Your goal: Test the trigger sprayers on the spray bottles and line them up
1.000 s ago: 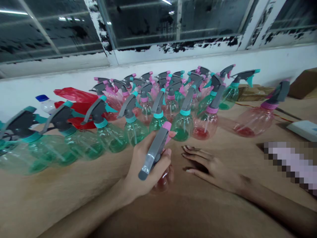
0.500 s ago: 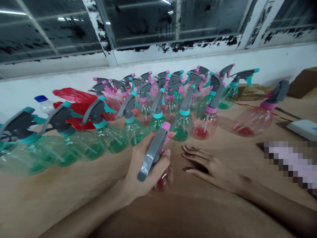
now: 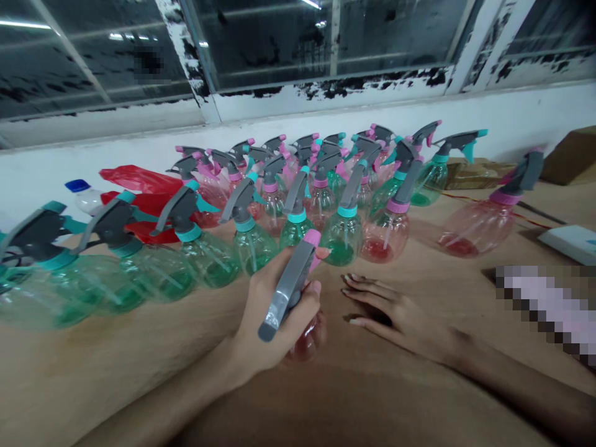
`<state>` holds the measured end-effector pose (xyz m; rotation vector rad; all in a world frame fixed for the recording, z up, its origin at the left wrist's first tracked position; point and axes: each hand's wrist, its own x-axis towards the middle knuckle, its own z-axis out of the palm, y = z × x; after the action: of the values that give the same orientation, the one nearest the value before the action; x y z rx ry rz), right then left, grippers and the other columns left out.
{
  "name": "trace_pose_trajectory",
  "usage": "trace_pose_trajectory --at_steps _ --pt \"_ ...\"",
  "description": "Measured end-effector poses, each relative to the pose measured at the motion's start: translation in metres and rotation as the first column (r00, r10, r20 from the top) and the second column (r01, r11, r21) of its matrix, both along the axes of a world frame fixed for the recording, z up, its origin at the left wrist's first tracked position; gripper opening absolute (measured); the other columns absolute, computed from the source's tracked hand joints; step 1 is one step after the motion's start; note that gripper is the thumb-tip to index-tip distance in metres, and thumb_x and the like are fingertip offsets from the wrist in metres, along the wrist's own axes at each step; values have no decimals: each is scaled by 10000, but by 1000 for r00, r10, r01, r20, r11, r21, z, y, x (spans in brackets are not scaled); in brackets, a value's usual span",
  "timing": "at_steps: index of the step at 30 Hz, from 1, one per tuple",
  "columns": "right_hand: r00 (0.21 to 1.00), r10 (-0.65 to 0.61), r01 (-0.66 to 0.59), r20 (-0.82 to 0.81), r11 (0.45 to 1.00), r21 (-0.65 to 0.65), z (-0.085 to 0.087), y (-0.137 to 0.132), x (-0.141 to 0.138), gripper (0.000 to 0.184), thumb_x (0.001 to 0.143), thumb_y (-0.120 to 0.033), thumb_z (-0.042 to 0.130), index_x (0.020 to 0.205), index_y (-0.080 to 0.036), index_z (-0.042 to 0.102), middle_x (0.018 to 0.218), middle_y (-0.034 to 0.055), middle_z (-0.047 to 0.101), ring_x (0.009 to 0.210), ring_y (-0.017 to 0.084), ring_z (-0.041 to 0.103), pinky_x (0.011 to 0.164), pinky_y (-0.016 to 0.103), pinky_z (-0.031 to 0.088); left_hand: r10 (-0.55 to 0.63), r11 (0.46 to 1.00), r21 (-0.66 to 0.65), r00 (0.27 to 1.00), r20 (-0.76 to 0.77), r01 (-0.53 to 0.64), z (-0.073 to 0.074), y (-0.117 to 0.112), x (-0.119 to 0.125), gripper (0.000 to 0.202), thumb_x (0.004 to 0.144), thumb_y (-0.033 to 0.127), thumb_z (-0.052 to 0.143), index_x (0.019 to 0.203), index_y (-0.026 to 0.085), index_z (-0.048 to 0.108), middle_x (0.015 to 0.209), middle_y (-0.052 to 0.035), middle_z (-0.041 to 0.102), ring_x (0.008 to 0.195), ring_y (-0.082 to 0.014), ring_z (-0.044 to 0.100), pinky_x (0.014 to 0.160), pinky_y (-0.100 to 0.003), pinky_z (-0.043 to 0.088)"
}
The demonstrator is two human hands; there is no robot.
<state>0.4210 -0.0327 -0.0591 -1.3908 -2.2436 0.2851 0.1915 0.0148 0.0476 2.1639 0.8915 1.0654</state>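
Observation:
My left hand is closed around the neck and trigger of a pink spray bottle with a grey head and a pink nozzle. The bottle stands on the table, its lower part partly hidden by the hand. To its right, my right hand lies on the tabletop with its fingers stretched out and holds nothing. Just beyond the hands are a green spray bottle with a teal collar and a pink spray bottle.
Several green spray bottles line the left side, with more bottles behind them. A red plastic bag and a blue-capped bottle lie back left. Rightward are another pink spray bottle, cardboard boxes and a white box.

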Motion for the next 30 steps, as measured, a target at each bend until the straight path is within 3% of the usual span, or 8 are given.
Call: trace_pose_trajectory --at_steps 17,26,30 --pt "1000 7 -7 12 1000 1 -2 0 1 465 896 -429 498 1312 -222 475 1388 54 479 1299 217 397 1061 441 374 -4 1000 8 1000 -13 4 7 -1 1 78 772 173 505 764 247 528 701 27 577 590 -131 573 598 -262 510" --pt "999 18 -17 -32 1000 13 -4 1 2 461 887 -411 520 1319 -257 468 1379 46 489 1288 235 414 1044 463 392 -159 986 -53 987 -34 157 15 0 -2 107 753 174 474 754 223 569 724 -7 611 618 -156 573 594 -296 492" --pt "1000 13 -13 -23 1000 -5 -3 1 2 462 888 -419 514 1313 -240 476 1383 47 485 1297 228 400 1059 448 376 -103 992 -79 993 -65 98 14 0 -3 103 776 210 483 822 241 570 662 18 583 555 -150 549 559 -290 473"
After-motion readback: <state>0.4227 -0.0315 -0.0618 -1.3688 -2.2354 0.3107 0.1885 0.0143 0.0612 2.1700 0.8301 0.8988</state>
